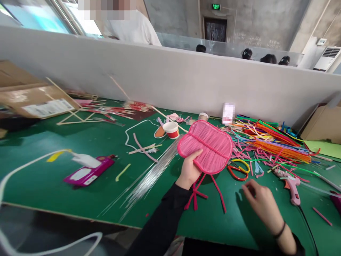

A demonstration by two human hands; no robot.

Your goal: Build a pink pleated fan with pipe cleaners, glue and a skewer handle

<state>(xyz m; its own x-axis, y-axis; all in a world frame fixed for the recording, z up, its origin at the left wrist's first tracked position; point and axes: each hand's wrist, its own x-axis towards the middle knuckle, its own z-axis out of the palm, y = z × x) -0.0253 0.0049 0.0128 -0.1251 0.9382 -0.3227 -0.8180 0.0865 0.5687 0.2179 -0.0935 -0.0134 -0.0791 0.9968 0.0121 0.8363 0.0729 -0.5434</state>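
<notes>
My left hand (190, 170) grips a pink fan-like panel (210, 149) at its lower left edge, thumb on the front. The panel has rounded corners, a fuzzy rim and a raised pink rib across it. A thin wooden stick (170, 119) runs out from its upper left. Below it, several pink pipe cleaners (195, 195) lie on the green table (93, 197). My right hand (263, 202) hovers to the right above the table, fingers loosely curled and a little apart, with nothing visible in them. Closest to it are scissors (237, 176) with red and yellow handles.
A pink glue gun (291, 186) with a black cord lies at right, before piled colourful pipe cleaners (282, 145). Thin silvery wires (151, 177), a paper cup (171, 130) and a purple box-like device (89, 172) are leftward. A pale partition (170, 78) stands behind; a person is beyond.
</notes>
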